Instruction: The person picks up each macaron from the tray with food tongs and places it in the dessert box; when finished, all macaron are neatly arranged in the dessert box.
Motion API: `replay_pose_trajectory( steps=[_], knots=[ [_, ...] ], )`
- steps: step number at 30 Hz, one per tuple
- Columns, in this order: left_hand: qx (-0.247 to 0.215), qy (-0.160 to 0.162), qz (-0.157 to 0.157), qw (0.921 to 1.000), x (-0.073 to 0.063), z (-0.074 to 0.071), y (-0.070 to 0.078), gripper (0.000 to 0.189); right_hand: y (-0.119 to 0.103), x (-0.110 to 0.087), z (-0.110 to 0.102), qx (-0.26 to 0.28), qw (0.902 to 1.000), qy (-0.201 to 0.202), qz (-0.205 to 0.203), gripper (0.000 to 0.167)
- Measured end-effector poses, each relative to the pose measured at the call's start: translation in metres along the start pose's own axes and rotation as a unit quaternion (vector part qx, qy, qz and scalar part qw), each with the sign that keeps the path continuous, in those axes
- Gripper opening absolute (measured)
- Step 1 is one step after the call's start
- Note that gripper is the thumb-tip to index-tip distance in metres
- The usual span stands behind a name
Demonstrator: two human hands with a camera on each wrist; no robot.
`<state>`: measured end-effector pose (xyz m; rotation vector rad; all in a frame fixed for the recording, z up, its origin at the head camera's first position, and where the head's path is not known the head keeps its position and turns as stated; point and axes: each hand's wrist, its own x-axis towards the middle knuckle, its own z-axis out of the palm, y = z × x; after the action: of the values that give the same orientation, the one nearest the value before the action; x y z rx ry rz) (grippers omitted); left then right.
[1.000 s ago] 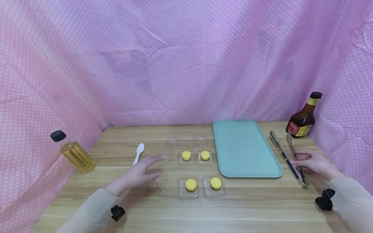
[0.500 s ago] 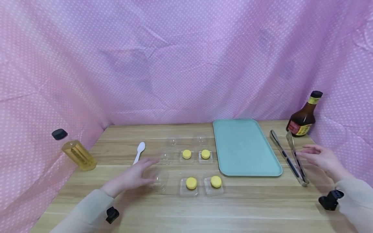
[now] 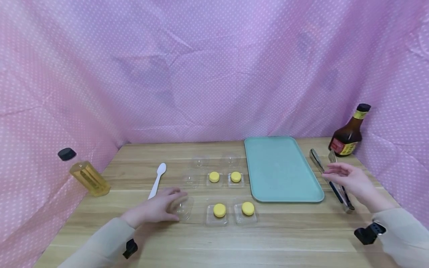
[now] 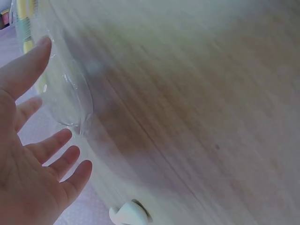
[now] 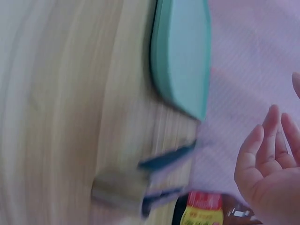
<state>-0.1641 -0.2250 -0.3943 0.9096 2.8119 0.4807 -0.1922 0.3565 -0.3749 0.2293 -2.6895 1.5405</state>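
My left hand [image 3: 157, 208] is beside a clear plastic domed lid [image 3: 183, 208] at the front left of the yellow rounds. Its fingers are spread and relaxed around the lid's left side in the left wrist view, where the lid [image 4: 70, 96] lies just past the fingertips; contact is unclear. Over the metal tongs [image 3: 346, 206] hovers my right hand [image 3: 355, 184], fingers loosely bent and holding nothing. The right wrist view shows a gap between that hand [image 5: 274, 168] and the blurred tongs [image 5: 119, 190]. Several yellow macaron-like rounds [image 3: 219, 210] sit on clear square plastic bases [image 3: 216, 222].
Between the rounds and the tongs lies a pale green tray [image 3: 285, 169]. A dark sauce bottle [image 3: 348, 134] stands at the back right. At the left are a white spoon [image 3: 156, 182] and a bottle of amber liquid [image 3: 88, 178]. More clear lids [image 3: 191, 180] lie behind.
My right hand drew away to the right of the tongs, then came back left over them. The left hand shifted slightly left and nearer the front lid. The rounds and tray stayed in place.
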Motion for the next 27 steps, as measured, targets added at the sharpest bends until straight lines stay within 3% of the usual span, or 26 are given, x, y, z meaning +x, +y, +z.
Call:
replay_pose_trajectory(
  steps=[4,8,11,27],
  knots=[
    [0.007,-0.011,0.009,0.9999,0.001,-0.002,0.002,0.071,-0.016,0.0,0.014,-0.007,0.9996,-0.029,0.004,0.024],
    [0.013,-0.018,0.012,0.9997,0.001,-0.001,0.0,0.07,-0.031,0.0,0.03,-0.028,0.9981,-0.054,0.007,0.044],
    [0.019,-0.011,0.021,0.9995,0.001,0.0,-0.002,0.069,-0.04,0.0,0.042,-0.029,0.9969,-0.073,-0.001,0.05],
    [0.07,0.039,0.029,0.9964,0.003,0.005,0.0,0.069,-0.063,0.003,0.102,0.002,0.9868,-0.147,-0.068,0.043]
  ],
)
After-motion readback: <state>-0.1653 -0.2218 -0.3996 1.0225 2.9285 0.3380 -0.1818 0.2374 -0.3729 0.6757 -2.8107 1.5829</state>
